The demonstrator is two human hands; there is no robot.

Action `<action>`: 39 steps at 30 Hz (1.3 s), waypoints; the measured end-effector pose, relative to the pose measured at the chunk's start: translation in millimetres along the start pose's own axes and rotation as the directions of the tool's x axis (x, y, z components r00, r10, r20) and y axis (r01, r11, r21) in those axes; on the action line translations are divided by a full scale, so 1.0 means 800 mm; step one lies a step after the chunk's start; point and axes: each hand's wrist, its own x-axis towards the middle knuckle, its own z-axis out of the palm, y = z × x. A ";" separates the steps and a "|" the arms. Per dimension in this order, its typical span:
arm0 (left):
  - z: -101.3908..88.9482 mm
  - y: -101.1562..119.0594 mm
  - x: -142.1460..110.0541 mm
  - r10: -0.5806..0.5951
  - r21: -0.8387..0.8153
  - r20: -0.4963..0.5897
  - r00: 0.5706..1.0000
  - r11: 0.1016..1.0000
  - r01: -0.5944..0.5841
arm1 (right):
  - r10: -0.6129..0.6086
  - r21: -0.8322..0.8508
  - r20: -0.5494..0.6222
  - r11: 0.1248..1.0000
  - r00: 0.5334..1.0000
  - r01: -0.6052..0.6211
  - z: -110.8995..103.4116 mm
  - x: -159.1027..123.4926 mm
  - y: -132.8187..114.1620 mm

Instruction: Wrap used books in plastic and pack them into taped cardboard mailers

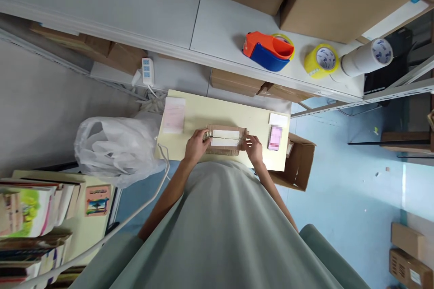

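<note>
— Where's the package (222, 149)?

— Just about at the hub of the cream tabletop (203, 104), lying flat, its white label (225, 133) facing up, and a thin strip (225, 138) stretched across it from nine o'clock to three!

— And the fingers?

— Both sets grasping, by the look of it! The left hand (196, 145) pinches the strip at nine o'clock, the right hand (254, 149) at three. What's tucked beneath the thumbs, I can't make out.

— So where's the danger?

— Uneven tension, for my money! Should one hand pull harder, that strip could skew or crease over the label. Should a pinch slip, the loose end might curl back on itself.

— Anything else?

— Eight o'clock! A white cable (167, 165) loops by the tabletop's edge, near the left arm (166, 198); a backward swing could snag it. And at three o'clock, a blurred pink item (275, 137) sits near the edge: one careless knuckle could shove it towards the open carton (307, 162) at four!
</note>
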 end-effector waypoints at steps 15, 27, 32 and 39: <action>-0.075 0.111 0.073 0.277 -0.103 -0.188 0.942 0.949 -0.299 | -0.446 -0.219 -0.203 0.888 0.872 0.403 -0.103 0.107 -0.145; -0.158 0.264 0.098 0.520 -0.080 -0.437 0.734 0.790 -0.608 | -0.443 -0.759 -0.047 0.599 0.895 0.257 -0.171 0.258 -0.291; -0.159 0.243 0.072 0.500 -0.106 -0.481 0.720 0.782 -0.614 | -0.431 -0.816 0.012 0.517 0.902 0.258 -0.167 0.231 -0.296; -0.163 0.191 0.015 0.333 -0.248 -0.543 0.771 0.813 -0.526 | -0.580 -0.785 0.103 0.452 0.808 0.424 -0.140 0.108 -0.259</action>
